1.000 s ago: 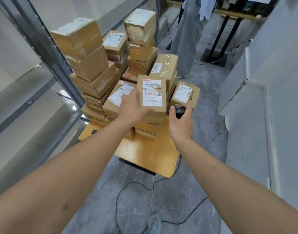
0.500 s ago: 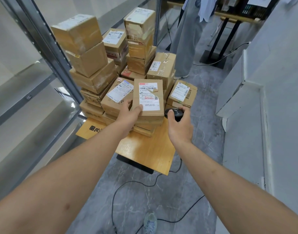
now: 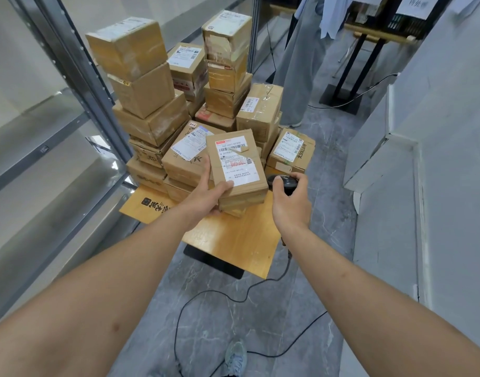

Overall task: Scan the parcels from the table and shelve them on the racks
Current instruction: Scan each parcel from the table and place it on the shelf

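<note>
1. Head view: held one flat cardboard parcel [image 3: 237, 165] in the left hand [image 3: 206, 198] — thumb curled over the near left corner of its top face, fingers hidden beneath; label up, raised just above the table [image 3: 233, 240] in front of the stacked parcels [image 3: 157, 104].
2. Gripped a black handheld scanner [image 3: 283, 182] in the right hand [image 3: 290, 205], fingers wrapped round it, just right of the parcel; cable [image 3: 220, 295] trailing to the floor.
3. Judged light and stiff — carried one-handed without sagging; taped card likely a little slick.
4. Best taken by a corner or short edge, thumb kept off the barcode; one label strip looked peeled, so worth not snagging.
5. Not yet shelved; metal rack [image 3: 78, 77] stood to the left.
</note>
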A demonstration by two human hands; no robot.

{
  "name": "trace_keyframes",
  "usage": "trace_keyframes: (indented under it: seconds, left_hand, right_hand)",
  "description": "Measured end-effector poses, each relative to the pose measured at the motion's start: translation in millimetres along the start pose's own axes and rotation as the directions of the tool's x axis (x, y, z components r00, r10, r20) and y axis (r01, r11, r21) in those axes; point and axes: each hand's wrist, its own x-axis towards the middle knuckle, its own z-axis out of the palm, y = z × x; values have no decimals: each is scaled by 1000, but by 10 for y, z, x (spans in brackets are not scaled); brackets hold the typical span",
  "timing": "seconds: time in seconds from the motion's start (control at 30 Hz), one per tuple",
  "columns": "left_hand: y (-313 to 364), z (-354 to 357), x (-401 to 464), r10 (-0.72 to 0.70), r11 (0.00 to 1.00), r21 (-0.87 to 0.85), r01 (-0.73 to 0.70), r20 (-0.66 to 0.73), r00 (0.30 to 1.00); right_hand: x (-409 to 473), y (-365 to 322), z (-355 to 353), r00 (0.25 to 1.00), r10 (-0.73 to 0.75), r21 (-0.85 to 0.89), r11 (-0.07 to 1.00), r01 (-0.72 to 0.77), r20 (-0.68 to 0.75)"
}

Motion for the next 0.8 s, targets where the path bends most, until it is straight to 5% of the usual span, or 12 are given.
trace_keyframes:
  seconds: [0.4, 0.8]
  left_hand:
    - [23, -276, -451, 272, 911, 269, -312, 176, 946]
    - [-208, -1256, -1430, 430, 819, 469, -330, -121, 895]
  right_hand:
    - [-283, -101, -16, 999, -43, 46, 998, 44, -17]
    - [-1209, -625, 458, 971, -234, 221, 951, 217, 53]
